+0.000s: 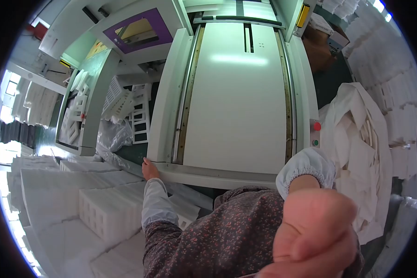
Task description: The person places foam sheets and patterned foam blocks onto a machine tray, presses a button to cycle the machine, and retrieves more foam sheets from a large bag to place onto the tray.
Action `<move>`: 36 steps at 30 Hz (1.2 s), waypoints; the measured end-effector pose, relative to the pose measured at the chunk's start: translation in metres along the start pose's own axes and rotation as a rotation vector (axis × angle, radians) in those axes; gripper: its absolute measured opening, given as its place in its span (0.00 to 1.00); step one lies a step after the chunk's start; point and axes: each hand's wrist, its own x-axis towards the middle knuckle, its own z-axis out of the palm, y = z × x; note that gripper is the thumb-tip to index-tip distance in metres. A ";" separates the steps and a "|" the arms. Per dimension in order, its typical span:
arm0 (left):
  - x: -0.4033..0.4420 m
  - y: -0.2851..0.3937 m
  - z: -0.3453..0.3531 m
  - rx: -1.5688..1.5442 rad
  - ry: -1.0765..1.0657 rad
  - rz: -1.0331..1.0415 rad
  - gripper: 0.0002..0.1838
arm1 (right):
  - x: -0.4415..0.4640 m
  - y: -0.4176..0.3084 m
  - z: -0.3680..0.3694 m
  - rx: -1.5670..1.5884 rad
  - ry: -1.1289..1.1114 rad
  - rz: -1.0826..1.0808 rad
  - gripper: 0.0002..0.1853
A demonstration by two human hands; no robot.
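Note:
At the front left corner of a white machine bed [236,102], my left hand [150,170] rests against the edge. One fingertip sticks up there, and the other fingers barely show. My right hand [317,227] is raised very close to the camera, its fingers curled in. What they hold, if anything, is hidden. A pale sleeve cover [308,169] sits on the right wrist. The flat white bed lies between two metal rails [184,92], with a dark crossbar [238,19] across its far end.
Red and green buttons [315,126] are on the machine's right side, beside a heap of white cloth [356,153]. White foam blocks [111,204] are stacked at the left. Behind them are white slotted pieces [141,113], clear plastic [116,134] and a purple-framed panel [139,32].

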 end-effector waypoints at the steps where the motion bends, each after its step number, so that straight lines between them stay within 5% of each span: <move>1: -0.001 0.000 0.000 -0.004 -0.003 -0.001 0.32 | -0.001 0.001 0.001 0.003 -0.001 0.000 0.04; 13: 0.005 0.000 -0.012 -0.066 -0.055 0.000 0.32 | 0.006 0.021 0.039 0.051 -0.013 -0.002 0.05; 15: 0.010 -0.001 -0.024 -0.212 -0.171 -0.030 0.32 | 0.006 0.024 0.042 0.061 -0.006 0.000 0.05; 16: 0.014 0.003 -0.047 -0.387 -0.394 -0.117 0.32 | 0.007 0.025 0.046 0.066 -0.002 0.000 0.05; 21: 0.012 0.003 -0.013 -0.085 -0.051 -0.018 0.30 | 0.014 0.028 0.064 0.077 0.012 0.000 0.06; 36: 0.004 0.010 -0.009 -0.015 -0.004 -0.011 0.24 | 0.012 0.014 0.038 -0.135 -0.066 -0.055 0.08</move>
